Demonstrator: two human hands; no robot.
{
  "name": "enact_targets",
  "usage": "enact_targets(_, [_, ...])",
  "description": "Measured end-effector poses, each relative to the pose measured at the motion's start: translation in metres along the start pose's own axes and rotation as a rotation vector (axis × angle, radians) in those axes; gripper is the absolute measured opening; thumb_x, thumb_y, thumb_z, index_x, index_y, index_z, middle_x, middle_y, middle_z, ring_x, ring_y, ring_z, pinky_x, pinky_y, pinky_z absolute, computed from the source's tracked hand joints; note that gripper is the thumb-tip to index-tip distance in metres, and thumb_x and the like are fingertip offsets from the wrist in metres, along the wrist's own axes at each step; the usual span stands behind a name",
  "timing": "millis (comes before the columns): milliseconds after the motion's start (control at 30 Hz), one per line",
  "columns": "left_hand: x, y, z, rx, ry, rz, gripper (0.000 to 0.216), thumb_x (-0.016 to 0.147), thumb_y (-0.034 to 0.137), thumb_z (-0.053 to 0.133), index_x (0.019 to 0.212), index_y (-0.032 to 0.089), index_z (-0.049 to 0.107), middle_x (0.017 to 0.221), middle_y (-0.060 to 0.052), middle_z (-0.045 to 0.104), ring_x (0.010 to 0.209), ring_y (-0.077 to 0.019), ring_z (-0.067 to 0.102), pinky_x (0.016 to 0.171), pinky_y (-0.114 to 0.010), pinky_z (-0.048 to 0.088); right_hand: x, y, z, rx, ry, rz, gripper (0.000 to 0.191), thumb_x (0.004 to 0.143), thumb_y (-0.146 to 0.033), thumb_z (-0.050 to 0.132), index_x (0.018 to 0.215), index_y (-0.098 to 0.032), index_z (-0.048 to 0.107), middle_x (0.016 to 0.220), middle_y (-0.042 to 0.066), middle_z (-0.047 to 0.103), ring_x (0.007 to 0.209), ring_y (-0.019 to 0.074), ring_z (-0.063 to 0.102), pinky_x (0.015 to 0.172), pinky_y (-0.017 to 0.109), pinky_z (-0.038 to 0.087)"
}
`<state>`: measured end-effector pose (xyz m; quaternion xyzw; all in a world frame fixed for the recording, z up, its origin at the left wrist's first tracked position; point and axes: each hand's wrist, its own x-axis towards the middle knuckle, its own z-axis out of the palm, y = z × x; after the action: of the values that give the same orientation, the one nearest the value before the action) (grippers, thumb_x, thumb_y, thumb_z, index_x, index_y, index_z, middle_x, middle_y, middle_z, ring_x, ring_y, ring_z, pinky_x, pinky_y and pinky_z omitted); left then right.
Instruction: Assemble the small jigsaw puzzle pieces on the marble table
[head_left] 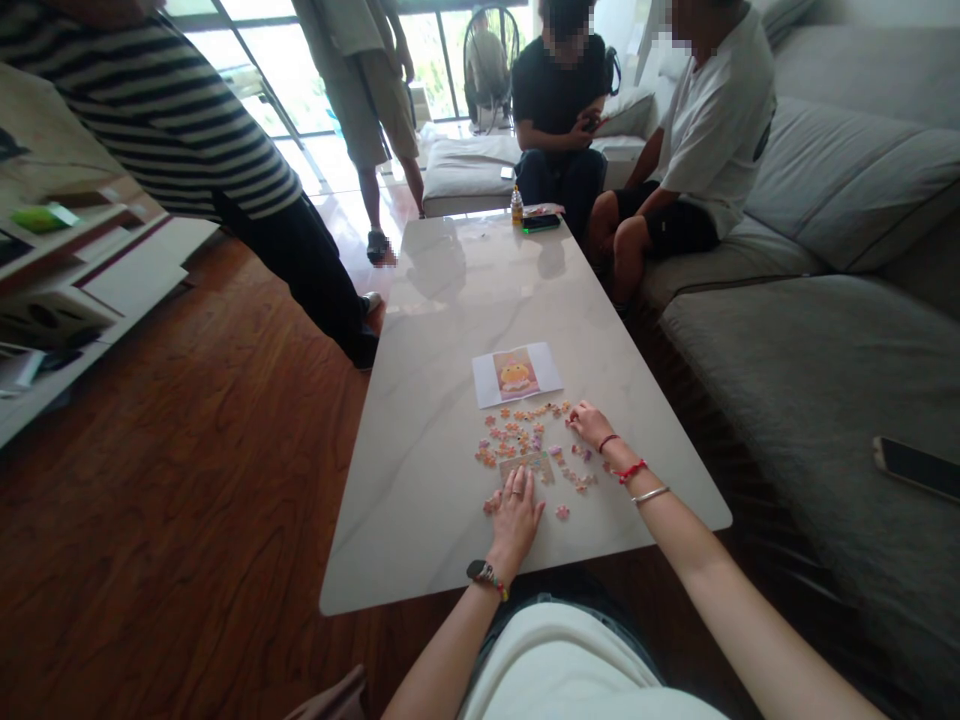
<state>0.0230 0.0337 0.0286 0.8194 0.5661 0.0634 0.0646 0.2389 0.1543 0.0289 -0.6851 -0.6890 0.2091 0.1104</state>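
Note:
Many small jigsaw puzzle pieces (512,433), mostly orange and pink, lie scattered on the white table. Amid them is a partly assembled flat section, or board (546,467), pale and patterned. My left hand (516,515) rests flat on its near edge, fingers extended, covering part of it. To the right, my right hand (592,424) has its fingertips pinched on a small puzzle piece (571,420) at the side of the pile. Beyond the pieces lies a white sheet with a printed picture (516,372) of a yellow-orange figure. One pink piece (562,512) sits apart near me.
On the marble-look table (420,400), a small bottle (517,205) and a dark phone (541,223) stand at the far end. Two people sit on the grey sofa (810,350) side; two others stand at the left. Another phone (915,468) lies on the sofa.

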Motion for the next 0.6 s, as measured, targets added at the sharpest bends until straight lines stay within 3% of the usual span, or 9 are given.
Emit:
enact_targets(233, [-0.001,0.002,0.003,0.014,0.043,-0.004,0.045,0.079,0.029,0.04,0.124,0.024,0.035,0.132,-0.009,0.033,0.12,-0.0241,0.029,0.09,-0.044,0.033,-0.012,0.0,0.004,0.018,0.019,-0.042,0.01,0.075,-0.012,0.048,0.076,-0.016,0.057,0.084,0.005,0.055,0.075,0.0107,0.052,0.07,0.019,0.038])
enact_targets(500, [-0.014,-0.009,0.001,0.043,0.075,0.043,0.046,0.078,0.029,0.041,0.124,0.025,0.035,0.131,-0.008,0.034,0.122,-0.0229,0.027,0.09,-0.041,0.033,-0.011,-0.003,-0.001,0.081,0.073,-0.064,0.009,0.072,-0.012,0.05,0.072,-0.016,0.057,0.077,0.003,0.058,0.074,0.0119,0.053,0.068,0.021,0.039])
enact_targets(600, [-0.022,-0.018,-0.005,0.055,0.119,-0.006,0.044,0.079,0.026,0.04,0.123,0.025,0.036,0.132,-0.008,0.033,0.122,-0.0223,0.027,0.091,-0.04,0.032,-0.013,-0.001,0.0,0.066,0.056,-0.036,0.01,0.071,-0.011,0.05,0.071,-0.016,0.058,0.08,0.004,0.057,0.073,0.0111,0.053,0.068,0.02,0.039])
